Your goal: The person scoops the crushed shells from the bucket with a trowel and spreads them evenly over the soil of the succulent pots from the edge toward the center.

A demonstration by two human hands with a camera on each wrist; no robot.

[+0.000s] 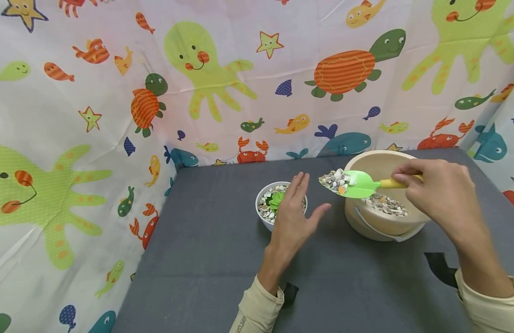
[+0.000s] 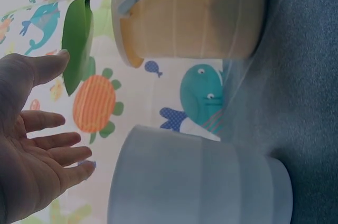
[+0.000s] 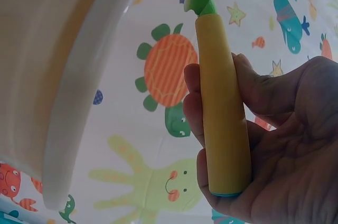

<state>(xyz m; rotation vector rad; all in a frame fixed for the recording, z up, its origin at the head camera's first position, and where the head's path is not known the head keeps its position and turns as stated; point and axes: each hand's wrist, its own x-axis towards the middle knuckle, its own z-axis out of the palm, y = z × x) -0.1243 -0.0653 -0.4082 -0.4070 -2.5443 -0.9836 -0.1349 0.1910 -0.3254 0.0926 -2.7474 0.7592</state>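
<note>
My right hand [image 1: 442,192] grips the yellow handle of a small green trowel [image 1: 361,185], fingers and thumb wrapped round it in the right wrist view. On the blade lies a heap of small shells and pebbles [image 1: 335,180]. The trowel spans the left rim of a cream bucket [image 1: 358,217], which holds more pebbles [image 1: 386,204]. My left hand [image 1: 292,219] is spread with straight fingers, thumb apart, holding nothing. It hovers at the right side of a white pot [image 1: 267,223] filled with pebbles around a green succulent [image 1: 276,200], partly hiding the pot.
A dark grey cloth [image 1: 211,245] covers the table. Behind and to the left hangs a white curtain [image 1: 232,134] printed with sea animals. The bucket's pale handle [image 1: 377,231] hangs down its front. Dark straps [image 1: 440,268] show near both sleeves.
</note>
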